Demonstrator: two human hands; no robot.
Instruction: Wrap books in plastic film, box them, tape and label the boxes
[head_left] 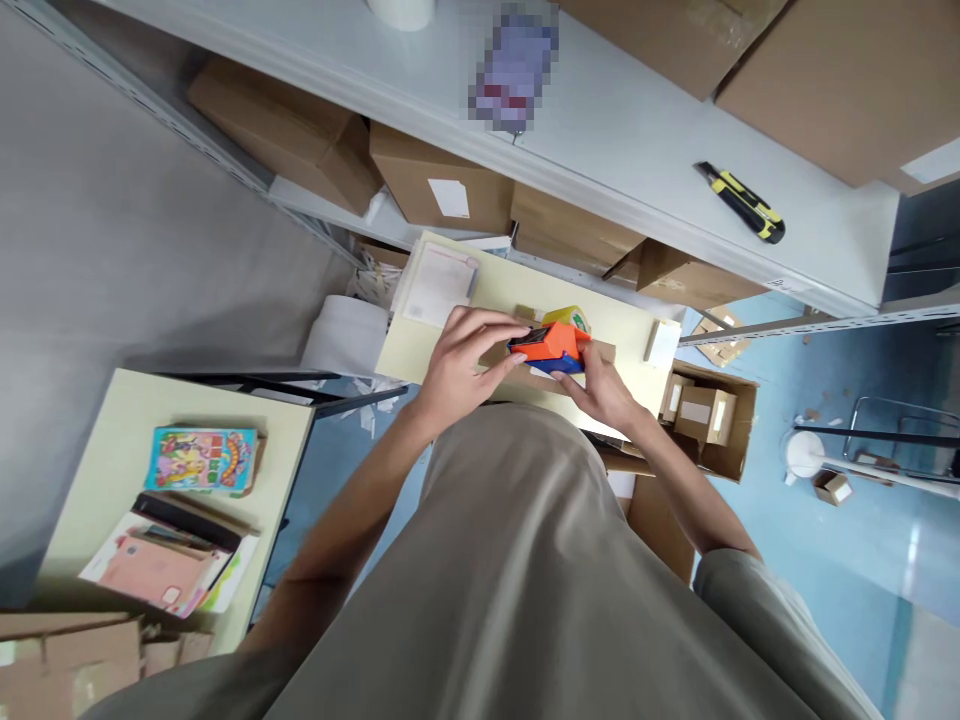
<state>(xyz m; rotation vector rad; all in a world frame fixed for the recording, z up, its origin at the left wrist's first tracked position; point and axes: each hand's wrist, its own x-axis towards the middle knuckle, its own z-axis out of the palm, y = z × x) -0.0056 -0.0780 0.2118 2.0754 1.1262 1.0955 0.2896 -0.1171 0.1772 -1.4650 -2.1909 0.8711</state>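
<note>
Beyond your orange-and-blue item (550,345) a yellow roll (568,316) obstructs; rightward, the surface (626,322) affords passage up to a white box (663,343).

Lighting bright, cool and diffuse; source out of frame. White shelf (622,130) is bright on top, cardboard boxes (442,185) beneath fall into shade. Soft shadow darkens the grey wall (187,210) beside the side table (120,420). Blue floor (825,570) shows a whitish glare streak, far right. Left hand (469,355), right hand (604,388) and orange-and-blue item (551,342) read fairly crisp. Wide-angle stretch toward the edges; coarse pixelated patch (517,65) at top.
</note>
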